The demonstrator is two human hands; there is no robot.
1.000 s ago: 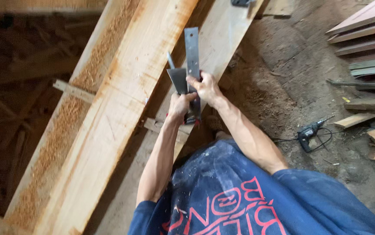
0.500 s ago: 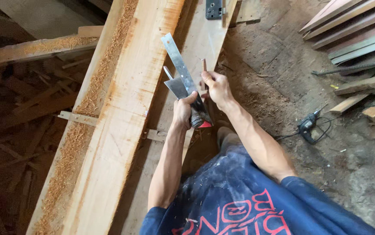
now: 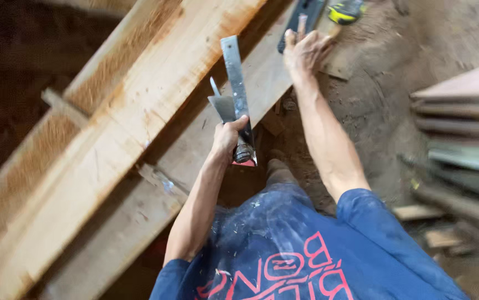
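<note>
My left hand [image 3: 228, 138] grips a bundle of metal tools by their handles: a long steel square blade [image 3: 232, 69] pointing up and away, with a shorter pointed blade [image 3: 220, 103] beside it. It holds them over a narrow wooden plank [image 3: 261, 83]. My right hand [image 3: 304, 51] is stretched far forward, fingers apart, resting on the far end of that plank. Its fingertips are next to a dark flat tool [image 3: 301, 14] and close to a yellow tape measure [image 3: 345, 11].
A thick pale timber beam [image 3: 133, 116] with sawdust on it runs diagonally at the left. Blurred stacked boards [image 3: 464, 128] lie at the right. The dirt floor [image 3: 384, 100] is covered in sawdust and small wood offcuts.
My right hand has let go of the tools and reached forward along the plank toward the dark tool and tape measure. My left hand keeps the metal tools. The view has swung left.
</note>
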